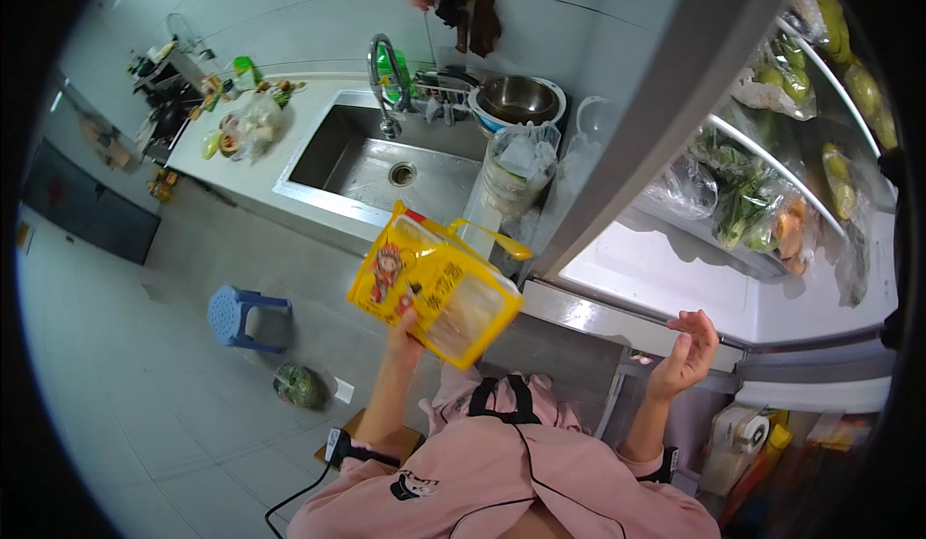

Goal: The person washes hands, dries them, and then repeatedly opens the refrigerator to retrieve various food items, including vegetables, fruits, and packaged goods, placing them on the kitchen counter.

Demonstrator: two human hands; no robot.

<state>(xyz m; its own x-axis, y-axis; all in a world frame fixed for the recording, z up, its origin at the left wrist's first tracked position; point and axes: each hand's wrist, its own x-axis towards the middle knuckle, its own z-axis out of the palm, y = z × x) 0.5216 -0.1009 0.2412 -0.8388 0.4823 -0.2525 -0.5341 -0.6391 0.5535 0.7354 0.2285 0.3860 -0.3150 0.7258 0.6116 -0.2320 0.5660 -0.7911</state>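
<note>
My left hand (406, 340) grips a yellow printed plastic food package (438, 286) by its near edge. The package has a clear window, and its contents are pale and hard to make out. A yellow strap or handle (499, 238) sticks out from its far side. On the right, my right hand (686, 358) is raised with its fingers apart and holds nothing. It is near the front edge of an open refrigerator (658, 271). Inside, bagged green vegetables (745, 206) and bagged green fruit (785, 79) sit on the shelves.
Beyond the package is a steel sink (376, 159) with a faucet (380, 68). A metal bowl (517, 101) and stacked containers (517, 170) stand right of it. Bagged produce (257, 126) lies on the counter. A blue stool (239, 316) and a bagged green vegetable (298, 385) are on the floor.
</note>
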